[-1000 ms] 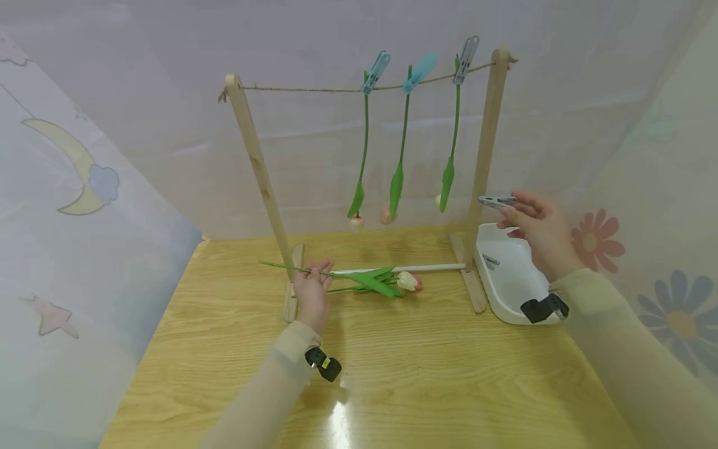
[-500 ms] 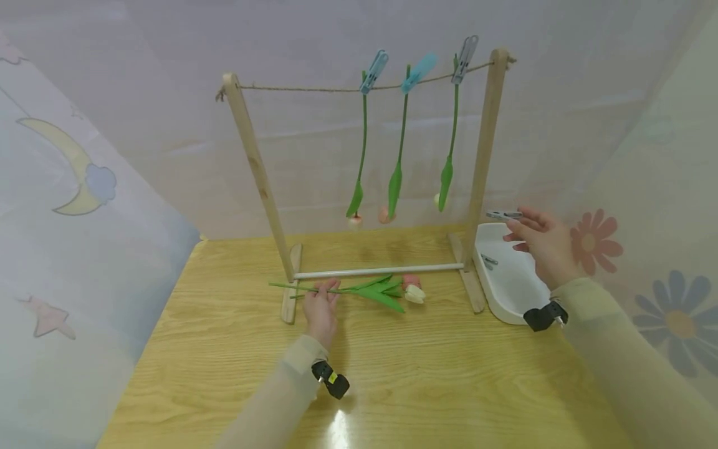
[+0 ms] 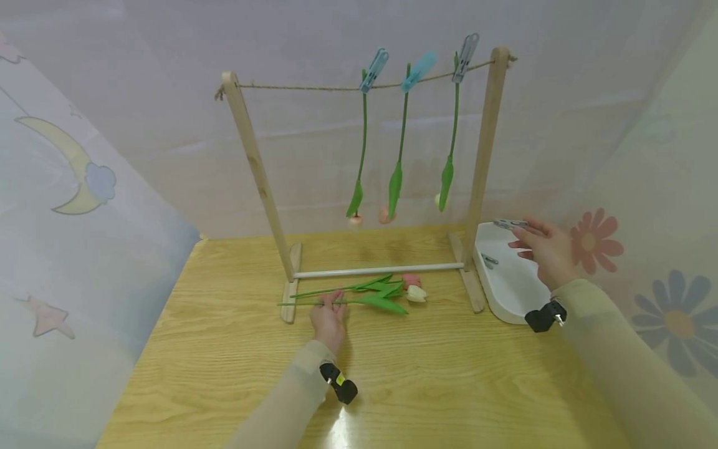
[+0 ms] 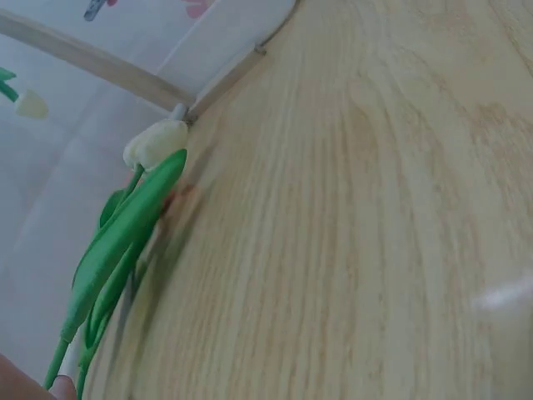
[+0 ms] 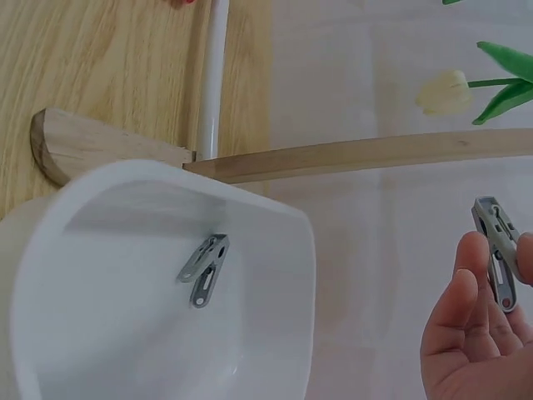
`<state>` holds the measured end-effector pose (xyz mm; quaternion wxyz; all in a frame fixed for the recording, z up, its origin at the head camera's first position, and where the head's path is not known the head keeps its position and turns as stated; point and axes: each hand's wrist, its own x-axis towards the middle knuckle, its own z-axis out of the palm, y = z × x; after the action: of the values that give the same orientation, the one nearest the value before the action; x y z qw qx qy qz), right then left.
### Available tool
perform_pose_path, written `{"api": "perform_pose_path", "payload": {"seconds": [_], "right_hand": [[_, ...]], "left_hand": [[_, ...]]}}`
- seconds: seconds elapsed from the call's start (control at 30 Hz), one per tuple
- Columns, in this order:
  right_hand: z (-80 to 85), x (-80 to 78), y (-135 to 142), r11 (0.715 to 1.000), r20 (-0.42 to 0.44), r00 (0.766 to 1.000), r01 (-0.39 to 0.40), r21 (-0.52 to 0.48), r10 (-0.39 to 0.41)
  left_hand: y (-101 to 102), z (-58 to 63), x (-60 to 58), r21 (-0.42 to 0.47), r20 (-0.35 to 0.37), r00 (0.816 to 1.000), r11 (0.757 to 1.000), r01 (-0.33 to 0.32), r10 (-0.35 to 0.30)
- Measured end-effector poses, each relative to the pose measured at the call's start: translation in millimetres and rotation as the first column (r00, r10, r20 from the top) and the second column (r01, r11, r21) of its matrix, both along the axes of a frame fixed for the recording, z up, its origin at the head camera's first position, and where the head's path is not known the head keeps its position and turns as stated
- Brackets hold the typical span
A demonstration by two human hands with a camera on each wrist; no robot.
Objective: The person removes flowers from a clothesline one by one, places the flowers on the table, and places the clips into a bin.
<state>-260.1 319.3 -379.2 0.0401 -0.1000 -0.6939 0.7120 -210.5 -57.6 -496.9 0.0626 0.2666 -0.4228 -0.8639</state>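
My left hand [image 3: 329, 321] pinches the green stem of a white tulip [image 3: 416, 294] low over the table, its bloom pointing right. Beside it lies a pink tulip [image 3: 411, 280], its stem just behind the white one's. In the left wrist view a thumb and finger show at the corner, at the stem below the white bloom [image 4: 156, 145]. Over the white tray, my right hand [image 3: 548, 249] holds a grey clothespin [image 3: 509, 224] between thumb and fingers. The right wrist view shows that clothespin [image 5: 497, 250] upright in the fingertips.
A wooden rack [image 3: 255, 168] carries a twine line [image 3: 303, 88]. Three tulips hang from it bloom down, held by two blue clothespins [image 3: 374, 70] and a grey one [image 3: 465, 57]. The white tray [image 3: 518, 293] beside the rack's right foot holds another grey clothespin [image 3: 489, 260].
My left hand has moved toward me and slightly right with the white tulip, and the two stems now lie apart. My right hand has lowered the clothespin, shifting slightly right.
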Motion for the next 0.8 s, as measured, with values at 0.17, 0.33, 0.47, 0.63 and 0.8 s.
{"api": "perform_pose_path", "payload": {"seconds": [0.17,0.33,0.47,0.63,0.8], "right_hand": [[-9.0,-5.3,6.5,1.000,0.035,0.999,-0.004,-0.028,0.005],[-17.2,-10.5,11.2,0.999,0.070,0.998,-0.003,-0.046,0.006],[-22.9,-15.6,14.2,0.999,0.082,0.997,-0.002,-0.053,0.006],[-30.7,-22.8,18.5,0.998,0.103,0.995,0.001,-0.063,0.005],[-36.7,-30.4,21.7,0.998,0.157,0.986,-0.052,-0.022,0.054]], "left_hand": [[0.3,-6.2,-0.8,0.032,0.029,1.000,0.999,-0.002,0.001],[1.5,-10.8,-3.4,0.086,0.045,0.999,0.996,-0.025,0.021],[1.4,-11.8,-5.9,0.116,0.062,0.998,0.993,-0.034,0.027],[1.0,-10.0,-5.6,0.116,0.064,0.998,0.993,0.011,-0.018],[0.6,-5.0,-2.1,0.071,0.088,0.990,0.992,0.101,-0.108]]}}
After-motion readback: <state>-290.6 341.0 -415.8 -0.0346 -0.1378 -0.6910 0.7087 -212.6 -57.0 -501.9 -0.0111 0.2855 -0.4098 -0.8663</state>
